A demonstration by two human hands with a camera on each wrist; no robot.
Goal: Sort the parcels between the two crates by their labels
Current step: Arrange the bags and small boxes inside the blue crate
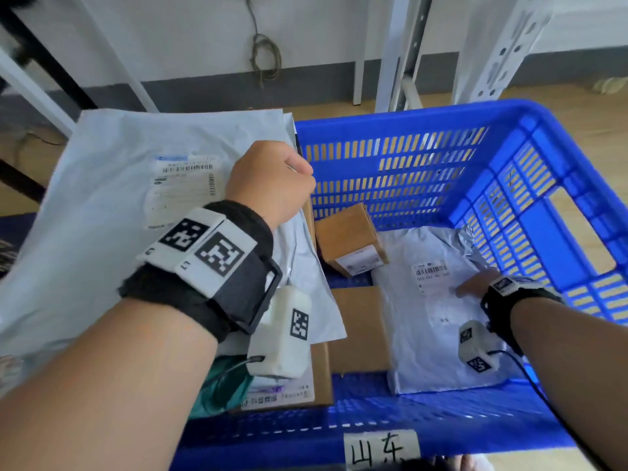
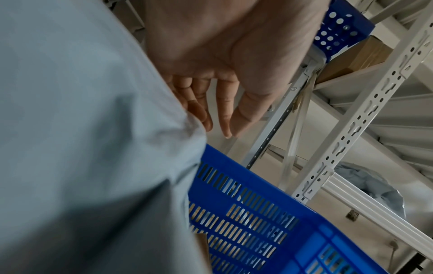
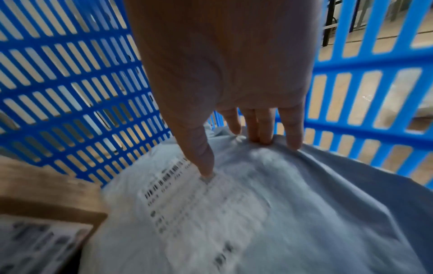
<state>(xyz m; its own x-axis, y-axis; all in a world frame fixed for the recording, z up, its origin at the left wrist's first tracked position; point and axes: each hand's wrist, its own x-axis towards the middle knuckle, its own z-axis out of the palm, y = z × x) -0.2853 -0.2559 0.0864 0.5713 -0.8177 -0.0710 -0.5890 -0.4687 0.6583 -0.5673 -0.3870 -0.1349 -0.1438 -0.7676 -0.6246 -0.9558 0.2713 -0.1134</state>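
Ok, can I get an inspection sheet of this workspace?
Surface: wooden floor; what the blue crate stands on is hidden.
Job's things: blue crate with handwritten label; inside, small cardboard box, flat cardboard box, smaller grey mailer; large grey mailer raised at its left.
Clutter: nothing seen.
Hands: left hand grips the large grey mailer; right hand rests on the smaller grey mailer, thumb on its shipping label.
Cables: thin black cable at the left wrist camera; coiled cable on the wall.
Surroundings: white shelving rack.

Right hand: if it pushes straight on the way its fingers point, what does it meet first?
The grey mailer: the right hand has its fingertips on it now. Just past the mailer's edge stands the blue crate, whose slatted wall probably comes next.
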